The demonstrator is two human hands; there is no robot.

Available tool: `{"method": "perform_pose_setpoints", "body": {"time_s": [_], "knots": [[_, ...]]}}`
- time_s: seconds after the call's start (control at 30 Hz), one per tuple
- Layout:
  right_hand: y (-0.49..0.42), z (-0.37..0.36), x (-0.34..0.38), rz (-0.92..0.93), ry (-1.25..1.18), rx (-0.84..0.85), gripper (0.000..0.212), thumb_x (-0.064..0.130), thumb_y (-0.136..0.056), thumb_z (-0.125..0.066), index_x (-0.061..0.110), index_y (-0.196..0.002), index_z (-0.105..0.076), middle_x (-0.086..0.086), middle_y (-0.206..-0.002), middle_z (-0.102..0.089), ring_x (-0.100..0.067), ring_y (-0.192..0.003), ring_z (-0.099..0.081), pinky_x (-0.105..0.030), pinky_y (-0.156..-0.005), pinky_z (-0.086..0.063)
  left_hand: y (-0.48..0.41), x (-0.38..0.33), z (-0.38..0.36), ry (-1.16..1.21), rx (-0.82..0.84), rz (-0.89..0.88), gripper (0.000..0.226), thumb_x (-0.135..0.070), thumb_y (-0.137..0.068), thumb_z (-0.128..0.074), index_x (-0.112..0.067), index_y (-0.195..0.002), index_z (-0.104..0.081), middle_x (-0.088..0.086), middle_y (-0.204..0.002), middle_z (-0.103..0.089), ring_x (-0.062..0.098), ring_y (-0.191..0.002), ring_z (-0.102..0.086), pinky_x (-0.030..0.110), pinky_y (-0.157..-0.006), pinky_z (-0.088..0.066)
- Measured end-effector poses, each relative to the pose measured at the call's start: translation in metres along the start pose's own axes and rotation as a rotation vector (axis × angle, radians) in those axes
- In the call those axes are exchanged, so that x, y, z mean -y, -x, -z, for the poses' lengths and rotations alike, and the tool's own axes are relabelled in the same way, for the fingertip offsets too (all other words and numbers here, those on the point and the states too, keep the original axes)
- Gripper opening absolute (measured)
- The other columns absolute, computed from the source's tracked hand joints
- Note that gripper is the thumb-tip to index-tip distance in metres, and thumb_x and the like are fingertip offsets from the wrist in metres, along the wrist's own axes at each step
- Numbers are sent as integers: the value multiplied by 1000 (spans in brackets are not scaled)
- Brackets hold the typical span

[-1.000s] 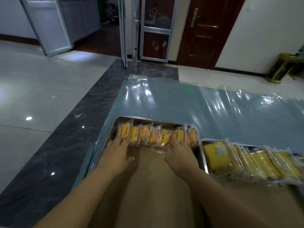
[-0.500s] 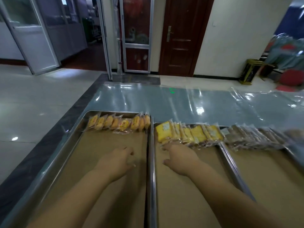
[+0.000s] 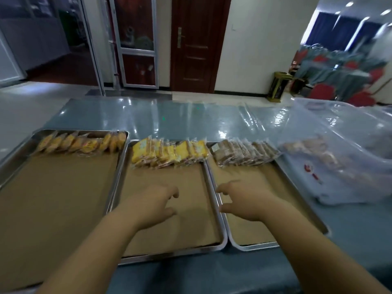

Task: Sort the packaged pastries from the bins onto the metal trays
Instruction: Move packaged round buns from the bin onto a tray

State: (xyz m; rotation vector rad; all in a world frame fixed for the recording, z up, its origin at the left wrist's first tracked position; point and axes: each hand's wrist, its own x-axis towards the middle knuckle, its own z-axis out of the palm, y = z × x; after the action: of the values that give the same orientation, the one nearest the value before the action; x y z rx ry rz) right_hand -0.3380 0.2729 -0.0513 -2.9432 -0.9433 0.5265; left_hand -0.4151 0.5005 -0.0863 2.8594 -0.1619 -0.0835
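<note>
Bare forearms, no sleeves visible.

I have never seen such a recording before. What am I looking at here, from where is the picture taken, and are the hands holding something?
No machine here: a person works with bare hands. The camera sits on the person's head, looking forward and down. The left hand and right hand hover open over the trays, holding nothing. On the table lie three paper-lined metal trays: the left tray has a row of small orange-yellow packaged pastries along its far edge, the middle tray a row of yellow packaged cakes, the right tray a row of brown packaged pastries. A clear plastic bin stands to the right.
</note>
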Motion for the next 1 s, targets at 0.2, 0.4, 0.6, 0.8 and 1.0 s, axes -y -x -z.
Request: {"method": "perform_pose_setpoints", "body": {"time_s": [0.2,0.4,0.6,0.8,1.0], "knots": [[20,10,-71,-32,20,-107,52,48,-87,-56,33,-134,-41,4,-131,-52,-18,-111,-53,-36,-90,-48,-50,-49,-25,154,-52,5,35,-48,-84,-59,-36,-115,-49,-11,-109,-53,5,-94,-49,25,-81,-46],[18,41,-154,5,86,-285,39,46,-90,-51,34,-127,-48,10,-122,-58,-13,-109,-54,-30,-82,-45,-126,-94,-46,254,-85,-62,28,-48,-81,-63,-39,-105,-53,-21,-93,-48,-3,-86,-48,17,-74,-44],[5,77,-230,6,162,-365,31,42,-92,-48,30,-119,-54,6,-110,-62,-15,-98,-57,-35,-80,-49,-205,-143,-39,188,-154,-136,32,-50,-83,-57,-37,-112,-54,-19,-104,-55,-1,-88,-49,20,-77,-46],[9,102,-300,-9,91,-457,30,40,-89,-56,29,-117,-61,8,-108,-66,-14,-95,-61,-27,-77,-48,-268,-194,-14,11,-190,-254,28,-55,-85,-49,-37,-106,-53,-18,-97,-55,0,-81,-47,11,-60,-33],[18,125,-396,5,59,-500,30,44,-87,-56,30,-113,-62,10,-104,-67,-6,-84,-56,-22,-67,-40,-314,-271,8,-12,-292,-340,25,-49,-81,-59,-31,-99,-61,-11,-92,-64,15,-85,-61,34,-68,-48]]}}
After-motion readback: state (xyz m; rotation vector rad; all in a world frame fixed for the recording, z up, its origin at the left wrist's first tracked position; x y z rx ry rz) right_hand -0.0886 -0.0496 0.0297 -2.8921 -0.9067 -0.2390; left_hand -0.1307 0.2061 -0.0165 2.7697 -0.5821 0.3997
